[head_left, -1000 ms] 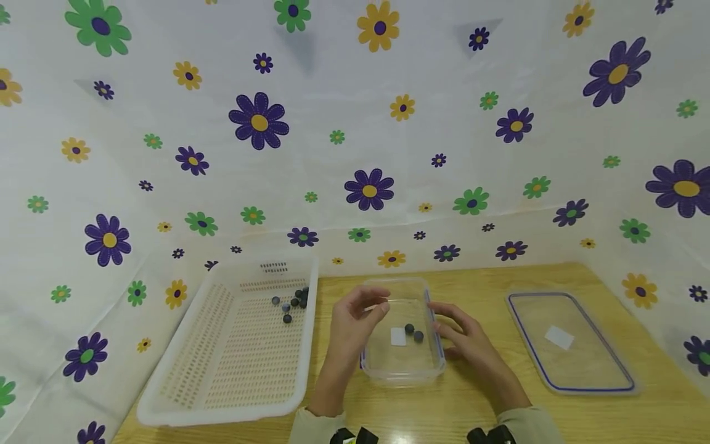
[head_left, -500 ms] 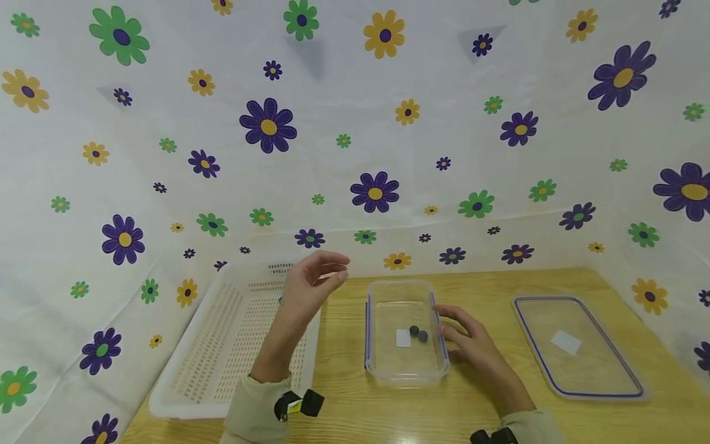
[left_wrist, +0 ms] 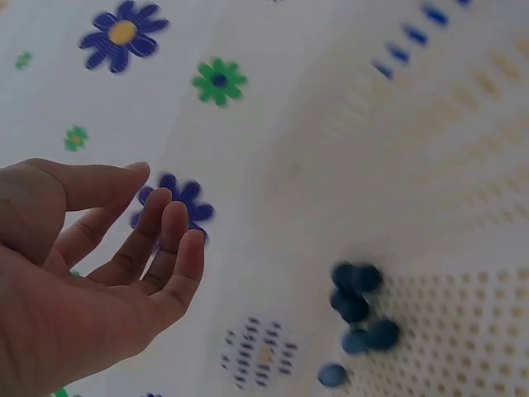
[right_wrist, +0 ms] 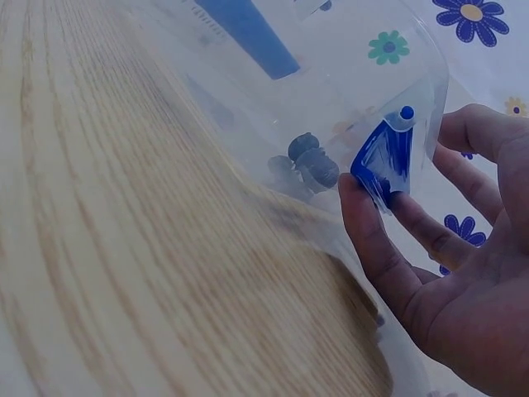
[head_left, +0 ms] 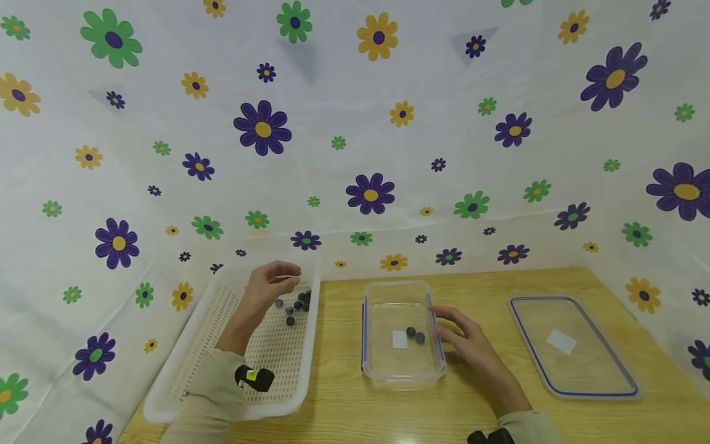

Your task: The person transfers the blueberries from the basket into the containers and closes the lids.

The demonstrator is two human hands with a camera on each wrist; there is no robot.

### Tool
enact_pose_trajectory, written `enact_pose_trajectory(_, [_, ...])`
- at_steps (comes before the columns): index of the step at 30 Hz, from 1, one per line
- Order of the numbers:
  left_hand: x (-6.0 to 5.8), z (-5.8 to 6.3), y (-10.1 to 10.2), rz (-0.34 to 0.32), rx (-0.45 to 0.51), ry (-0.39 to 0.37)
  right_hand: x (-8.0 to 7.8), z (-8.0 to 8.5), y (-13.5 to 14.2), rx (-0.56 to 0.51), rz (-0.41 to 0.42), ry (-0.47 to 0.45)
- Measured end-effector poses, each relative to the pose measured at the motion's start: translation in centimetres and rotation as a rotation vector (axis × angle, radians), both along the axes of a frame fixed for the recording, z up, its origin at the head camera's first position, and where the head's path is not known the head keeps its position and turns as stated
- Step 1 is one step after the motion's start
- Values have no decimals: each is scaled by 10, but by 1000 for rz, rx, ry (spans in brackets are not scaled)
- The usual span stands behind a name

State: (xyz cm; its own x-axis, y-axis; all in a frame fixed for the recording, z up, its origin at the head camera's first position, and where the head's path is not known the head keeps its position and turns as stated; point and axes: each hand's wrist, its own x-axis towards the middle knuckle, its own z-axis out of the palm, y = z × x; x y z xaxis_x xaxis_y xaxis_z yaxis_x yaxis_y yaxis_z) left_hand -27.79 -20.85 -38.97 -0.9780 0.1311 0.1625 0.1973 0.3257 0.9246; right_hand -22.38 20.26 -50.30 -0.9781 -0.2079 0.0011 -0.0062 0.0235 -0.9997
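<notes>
Blue-rimmed lid (head_left: 582, 364): head view only | left fingers (left_wrist: 101, 187) parted, empty | right fingers (right_wrist: 374, 240) grip box (head_left: 403, 375)

The left sleeve (head_left: 206, 401), cut off by the head view's lower edge, hides part of the basket (head_left: 306, 370).

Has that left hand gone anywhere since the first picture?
Yes, to the left. Judged against the clear box, the left hand has gone from that box's left side to over the white basket.
</notes>
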Motion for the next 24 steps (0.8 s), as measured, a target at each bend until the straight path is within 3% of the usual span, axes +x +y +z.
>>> enact_pose_trajectory(7, [-11, -24, -20, -2, -167, -74, 0, 0, 0, -5, 16, -1])
enact_pose_trajectory(13, [-21, -43, -16, -14, -414, -124, 1, 2, 3, 1, 5, 2])
enact_pose_trajectory(20, [-27, -60, -17, 6, -580, -174, 2, -1, 4, 24, -4, 11])
enact_pose_trajectory(24, [-27, -65, -17, -20, -656, -149, 2, -2, 3, 18, -6, 10])
